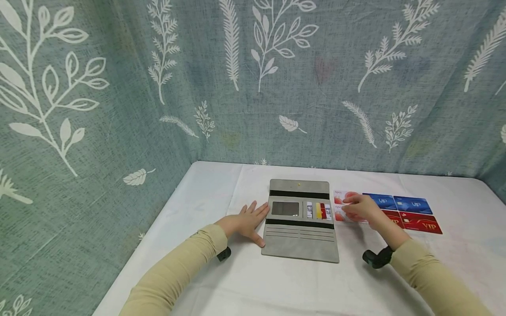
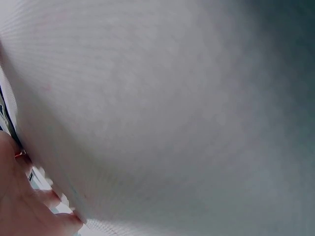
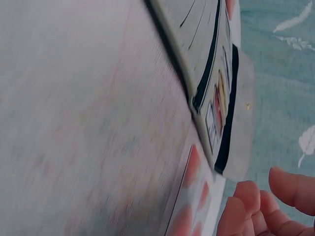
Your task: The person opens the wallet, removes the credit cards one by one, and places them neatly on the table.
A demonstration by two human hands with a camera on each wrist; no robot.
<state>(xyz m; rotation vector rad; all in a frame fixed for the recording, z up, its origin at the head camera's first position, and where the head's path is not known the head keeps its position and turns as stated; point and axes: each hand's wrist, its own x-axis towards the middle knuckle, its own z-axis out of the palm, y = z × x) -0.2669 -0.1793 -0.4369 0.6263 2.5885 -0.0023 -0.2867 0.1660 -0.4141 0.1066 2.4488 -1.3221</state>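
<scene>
A grey long wallet (image 1: pixel 300 251) lies unfolded on the white table, with several cards (image 1: pixel 319 211) tucked in its middle section beside a clear window (image 1: pixel 285 209). Spread flat on the cloth, my left hand (image 1: pixel 246 223) has its fingertips at the wallet's left edge. My right hand (image 1: pixel 364 208) hovers over the white cards with pink-red circles (image 1: pixel 338 214), just right of the wallet. In the right wrist view its fingers (image 3: pixel 246 196) are loosely bent, apart from the thumb, and nothing shows between them. The hand partly hides the cards below.
Two blue VIP cards (image 1: pixel 413 205) lie right of the right hand, with red VIP cards (image 1: pixel 421 222) in the row nearer me. A green leaf-patterned curtain (image 1: pixel 253 109) hangs behind and left of the table (image 1: pixel 253 281). The left wrist view is mostly blurred white cloth.
</scene>
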